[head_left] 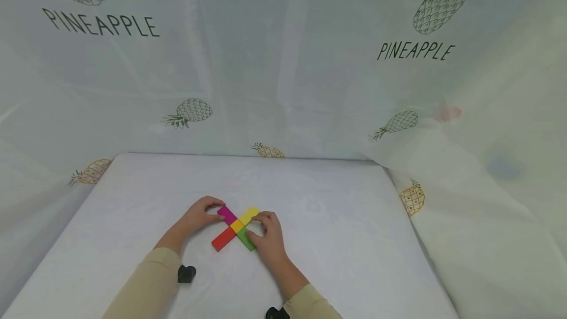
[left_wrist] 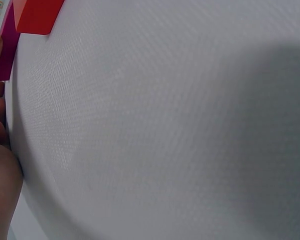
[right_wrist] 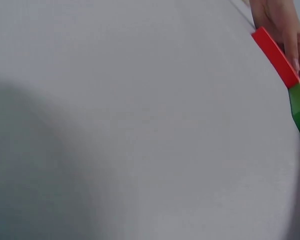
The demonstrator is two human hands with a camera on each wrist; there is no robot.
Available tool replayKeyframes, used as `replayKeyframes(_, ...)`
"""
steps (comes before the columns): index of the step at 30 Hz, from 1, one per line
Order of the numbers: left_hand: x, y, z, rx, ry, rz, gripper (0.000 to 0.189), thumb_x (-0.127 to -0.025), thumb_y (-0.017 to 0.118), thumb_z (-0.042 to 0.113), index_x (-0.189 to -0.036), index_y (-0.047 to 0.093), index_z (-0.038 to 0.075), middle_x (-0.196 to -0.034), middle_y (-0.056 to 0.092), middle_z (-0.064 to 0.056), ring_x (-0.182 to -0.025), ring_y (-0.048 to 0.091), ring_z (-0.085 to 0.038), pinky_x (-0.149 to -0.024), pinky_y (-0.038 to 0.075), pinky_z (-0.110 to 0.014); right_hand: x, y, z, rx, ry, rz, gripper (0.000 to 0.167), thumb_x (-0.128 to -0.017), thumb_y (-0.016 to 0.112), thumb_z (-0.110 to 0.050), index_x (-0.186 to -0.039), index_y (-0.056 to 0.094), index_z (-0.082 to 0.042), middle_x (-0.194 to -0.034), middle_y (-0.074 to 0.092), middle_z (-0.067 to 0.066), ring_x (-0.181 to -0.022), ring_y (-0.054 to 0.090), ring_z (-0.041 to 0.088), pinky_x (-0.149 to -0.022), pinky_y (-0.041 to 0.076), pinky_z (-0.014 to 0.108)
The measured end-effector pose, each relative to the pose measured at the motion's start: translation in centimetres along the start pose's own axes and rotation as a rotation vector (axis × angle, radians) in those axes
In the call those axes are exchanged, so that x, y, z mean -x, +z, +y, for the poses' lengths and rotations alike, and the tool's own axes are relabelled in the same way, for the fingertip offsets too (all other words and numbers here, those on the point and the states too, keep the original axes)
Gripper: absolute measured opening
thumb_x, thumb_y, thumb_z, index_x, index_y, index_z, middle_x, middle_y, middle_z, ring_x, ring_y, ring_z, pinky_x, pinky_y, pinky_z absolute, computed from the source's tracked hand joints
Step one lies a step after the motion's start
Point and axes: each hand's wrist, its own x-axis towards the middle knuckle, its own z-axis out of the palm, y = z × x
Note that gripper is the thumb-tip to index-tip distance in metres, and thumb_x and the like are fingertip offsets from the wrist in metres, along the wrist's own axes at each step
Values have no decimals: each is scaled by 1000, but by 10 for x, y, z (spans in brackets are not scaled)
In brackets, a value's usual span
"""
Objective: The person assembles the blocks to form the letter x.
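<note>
Five coloured blocks form an X on the white table. At its centre is an orange-yellow cube [head_left: 237, 225], with a magenta block [head_left: 227, 214] to the upper left and a yellow block [head_left: 249, 215] to the upper right. A red block [head_left: 223, 239] makes the lower left arm, a green block [head_left: 245, 239] the lower right. My left hand [head_left: 199, 214] pinches the outer end of the magenta block between thumb and index finger. From the right, my right hand [head_left: 271, 235] touches the X, index fingertip at the yellow block and thumb at the green one.
The white table [head_left: 332, 220] stretches out around the blocks. Behind and beside it hangs a pale cloth [head_left: 266, 63] printed with pineapples. A black heart-shaped piece [head_left: 186, 274] shows beside the left sleeve, and another black piece [head_left: 277, 313] beside the right sleeve.
</note>
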Motion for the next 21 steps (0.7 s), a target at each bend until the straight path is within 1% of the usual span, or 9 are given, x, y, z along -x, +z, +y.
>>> replayKeyframes(4, 0, 0, 0, -3, -1, -2, 41, -84, 78, 23, -122, 65, 12, -125, 57, -11, -120, 48, -34, -101, 40, -52, -6, -3, 1, 71, -11, -2, 34, -83, 76, -22, -114, 67, -14, -128, 51, 1, -122, 45, 22, -103, 39, 45)
replayKeyframes(7, -1, 0, -1, -1, -2, -5, 41, -84, 78, 23, -122, 65, 12, -125, 57, -11, -121, 48, -34, -101, 41, -51, -11, -5, 1, 115, 2, -6, 38, -82, 78, -25, -117, 66, -16, -133, 49, 0, -126, 42, 23, -105, 37, 46)
replayKeyframes(11, -2, 1, -3, 4, -3, -5, 41, -84, 78, 22, -122, 65, 13, -125, 57, -10, -121, 48, -33, -100, 42, -51, -16, -6, 2, 147, 30, -43, 46, -82, 78, -28, -124, 62, -19, -138, 47, -3, -130, 38, 21, -106, 35, 45)
replayKeyframes(15, -3, 0, -5, 5, 11, -5, 41, -84, 78, 22, -121, 65, 13, -124, 57, -10, -121, 48, -33, -100, 42, -50, -21, -6, 2, 194, 34, -89, 56, -81, 78, -33, -132, 58, -22, -140, 46, -2, -131, 37, 22, -106, 34, 48)
replayKeyframes(21, -3, 0, -4, 4, 17, -9, 40, -84, 77, 22, -121, 65, 12, -123, 57, -10, -119, 49, -32, -100, 42, -50, -26, -7, 5, 223, 51, -138, 65, -78, 80, -38, -136, 55, -22, -142, 43, 2, -133, 35, 25, -106, 33, 50)
